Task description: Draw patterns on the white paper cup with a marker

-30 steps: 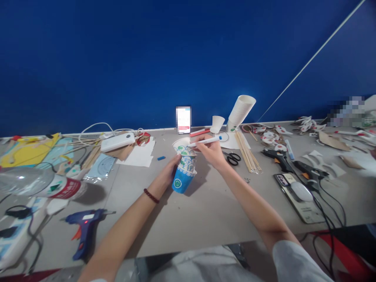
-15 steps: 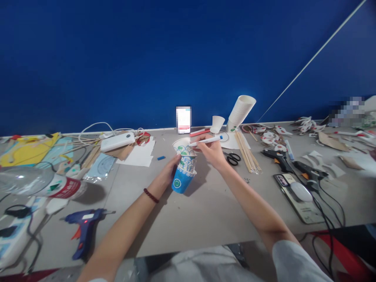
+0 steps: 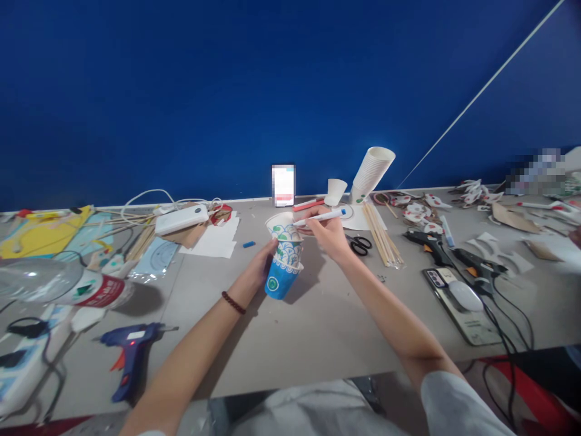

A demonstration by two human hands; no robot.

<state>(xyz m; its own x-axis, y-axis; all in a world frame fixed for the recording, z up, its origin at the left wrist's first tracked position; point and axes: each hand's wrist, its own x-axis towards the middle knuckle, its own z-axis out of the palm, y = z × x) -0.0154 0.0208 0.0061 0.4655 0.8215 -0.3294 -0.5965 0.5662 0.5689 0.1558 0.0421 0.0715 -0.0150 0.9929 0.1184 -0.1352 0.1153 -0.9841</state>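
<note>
Several paper cups (image 3: 281,278), joined in a column, tilt in the middle of the table; the lowest is blue with a green emblem, and the upper ones carry blue and green drawn patterns. My left hand (image 3: 262,266) is closed round the column's left side, fingers partly hidden behind it. A white marker (image 3: 324,217) with a blue end is pinched in my right hand (image 3: 327,235), its tip at the side of the top cup. On the table left of the cups lies a blue marker cap (image 3: 249,244).
A phone (image 3: 284,185) leans on the blue wall. Behind my right hand stand a single cup (image 3: 336,191) and a leaning cup stack (image 3: 373,174). Scissors (image 3: 360,244) and wooden sticks (image 3: 382,236) lie rightward. At left are a glue gun (image 3: 131,351) and a bottle (image 3: 63,283).
The marker and my right hand have shifted very slightly. My left hand still holds the cups in nearly the same place.
</note>
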